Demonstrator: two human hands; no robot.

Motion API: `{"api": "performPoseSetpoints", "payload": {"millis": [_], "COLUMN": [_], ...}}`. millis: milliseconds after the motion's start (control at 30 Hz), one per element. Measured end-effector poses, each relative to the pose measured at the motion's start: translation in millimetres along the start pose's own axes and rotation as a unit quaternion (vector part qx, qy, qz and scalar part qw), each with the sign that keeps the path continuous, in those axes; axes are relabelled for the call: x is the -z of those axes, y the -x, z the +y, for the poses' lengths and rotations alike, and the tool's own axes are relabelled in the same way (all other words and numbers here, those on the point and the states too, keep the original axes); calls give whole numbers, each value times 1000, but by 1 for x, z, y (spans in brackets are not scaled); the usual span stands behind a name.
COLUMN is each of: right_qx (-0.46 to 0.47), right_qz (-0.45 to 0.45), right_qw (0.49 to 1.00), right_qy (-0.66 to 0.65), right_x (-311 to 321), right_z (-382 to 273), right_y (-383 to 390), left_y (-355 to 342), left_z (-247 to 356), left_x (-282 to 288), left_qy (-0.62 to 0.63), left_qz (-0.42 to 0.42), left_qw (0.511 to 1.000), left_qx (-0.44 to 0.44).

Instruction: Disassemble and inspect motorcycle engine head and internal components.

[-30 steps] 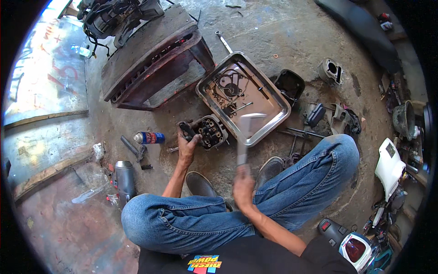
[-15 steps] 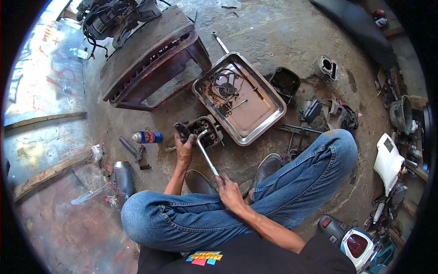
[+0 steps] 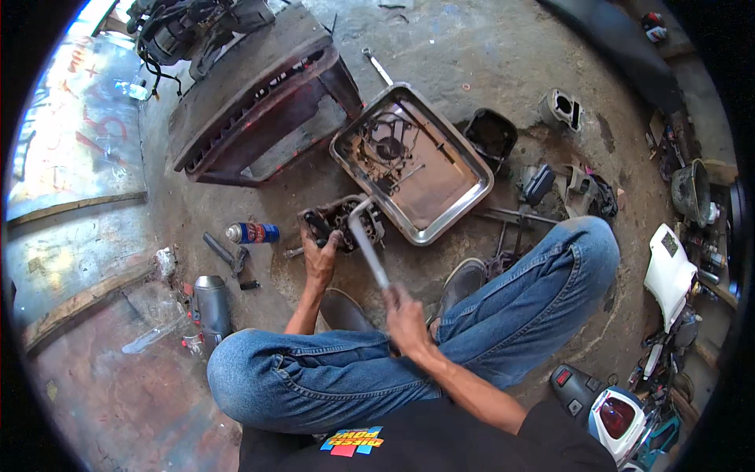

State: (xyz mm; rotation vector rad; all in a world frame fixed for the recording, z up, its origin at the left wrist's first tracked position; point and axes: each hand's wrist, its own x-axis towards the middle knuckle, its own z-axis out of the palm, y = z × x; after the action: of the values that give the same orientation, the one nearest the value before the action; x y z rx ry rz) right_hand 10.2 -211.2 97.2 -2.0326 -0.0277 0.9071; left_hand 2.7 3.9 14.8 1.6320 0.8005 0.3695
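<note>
An engine cylinder head (image 3: 344,212) rests on the floor in front of me, beside a metal tray (image 3: 415,236). My left hand (image 3: 318,258) grips its left side, thumb on top, at a black part (image 3: 314,222) that sticks out there. My right hand (image 3: 406,318) is closed round the lower end of a long bent-ended steel socket wrench (image 3: 371,253). The wrench slants up and left, its bent end over the right part of the cylinder head. Motion blurs the wrench and my right hand, so I cannot tell whether the end sits on a bolt.
Brownish liquid, gaskets and small metal parts lie in the tray. A dark red crate (image 3: 259,130) stands far left. Near it are a blue spray can (image 3: 255,233) and a grey cylindrical part (image 3: 211,307). Right of the tray are a black cover (image 3: 491,135) and an engine cylinder (image 3: 561,110).
The wrench's bent end has moved up and right across the cylinder head. My right hand has shifted slightly right and up with it. My left hand keeps its grip.
</note>
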Motion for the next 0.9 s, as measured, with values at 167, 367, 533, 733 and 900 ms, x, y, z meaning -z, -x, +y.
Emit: {"api": "performPoseSetpoints", "payload": {"millis": [167, 367, 533, 733, 900], "right_qx": [-57, 50, -67, -80, -102], "right_qz": [206, -36, 145, 85, 11], "right_qw": [976, 998, 984, 993, 993], "right_qy": [-46, 9, -78, 8, -52], "right_x": [22, -16, 31, -29, 1], "right_z": [0, 16, -2, 32, -9], "right_y": [-22, 8, -32, 0, -15], "left_y": [1, -7, 3, -1, 1], "left_z": [5, -10, 4, -8, -64], "left_x": [-9, 7, -2, -10, 6], "left_qy": [49, 17, 5, -10, -91], "left_qz": [-5, 23, 9, 78, 142], "left_qw": [998, 999, 1000, 997, 982], "left_qx": [43, 26, 22, 2, -84]}}
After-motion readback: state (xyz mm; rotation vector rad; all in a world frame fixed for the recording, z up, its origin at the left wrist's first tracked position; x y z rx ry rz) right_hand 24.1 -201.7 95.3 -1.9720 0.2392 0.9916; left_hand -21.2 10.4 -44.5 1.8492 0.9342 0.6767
